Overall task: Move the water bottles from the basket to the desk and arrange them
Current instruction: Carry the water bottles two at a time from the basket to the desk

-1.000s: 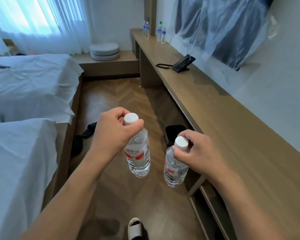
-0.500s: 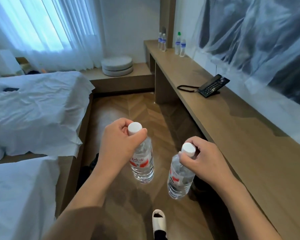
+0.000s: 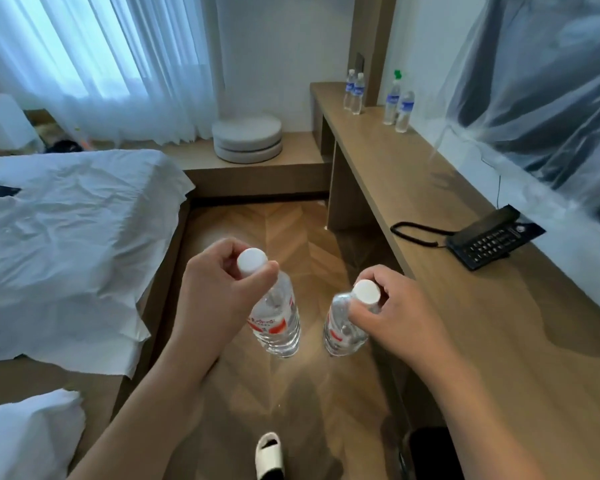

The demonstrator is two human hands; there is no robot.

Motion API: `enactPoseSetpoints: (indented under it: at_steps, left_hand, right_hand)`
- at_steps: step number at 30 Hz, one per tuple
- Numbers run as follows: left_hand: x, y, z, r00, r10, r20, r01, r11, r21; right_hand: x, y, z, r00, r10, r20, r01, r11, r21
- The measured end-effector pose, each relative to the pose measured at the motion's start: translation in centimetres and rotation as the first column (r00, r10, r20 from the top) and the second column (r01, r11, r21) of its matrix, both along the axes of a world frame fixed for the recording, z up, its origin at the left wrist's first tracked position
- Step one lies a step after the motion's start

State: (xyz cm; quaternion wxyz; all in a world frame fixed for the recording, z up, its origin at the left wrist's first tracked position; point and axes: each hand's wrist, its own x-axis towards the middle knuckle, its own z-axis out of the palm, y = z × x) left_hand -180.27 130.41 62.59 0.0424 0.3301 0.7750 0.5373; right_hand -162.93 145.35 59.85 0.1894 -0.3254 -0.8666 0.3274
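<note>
I see the left hand [image 3: 219,292] and right hand [image 3: 394,317] each pinching 1 bottle neck. The 2 bottles [image 3: 278,320] hang clear above the floor, likely for carrying to the desk [image 3: 499,306].

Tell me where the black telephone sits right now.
In the head view, the black telephone lies on the wooden desk at right, against the wall, ahead of the right hand.

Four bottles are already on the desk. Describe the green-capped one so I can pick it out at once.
Follow the long wooden desk to its far end. Four bottles stand there in two pairs; take the pair nearer the plastic-draped wall. The green-capped bottle is the taller one, the only one without a white cap.
</note>
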Motion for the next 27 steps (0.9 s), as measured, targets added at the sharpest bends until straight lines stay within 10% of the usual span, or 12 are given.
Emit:
enactPoseSetpoints:
  at_steps: [27]
  left_hand:
    - [-47.4, 49.4, -1.1, 0.985, -0.175, -0.01, 0.171, 0.972, -0.163]
  right_hand:
    - [-46.9, 48.1, -1.2, 0.99, -0.137, 0.021, 0.137, 0.99, -0.007]
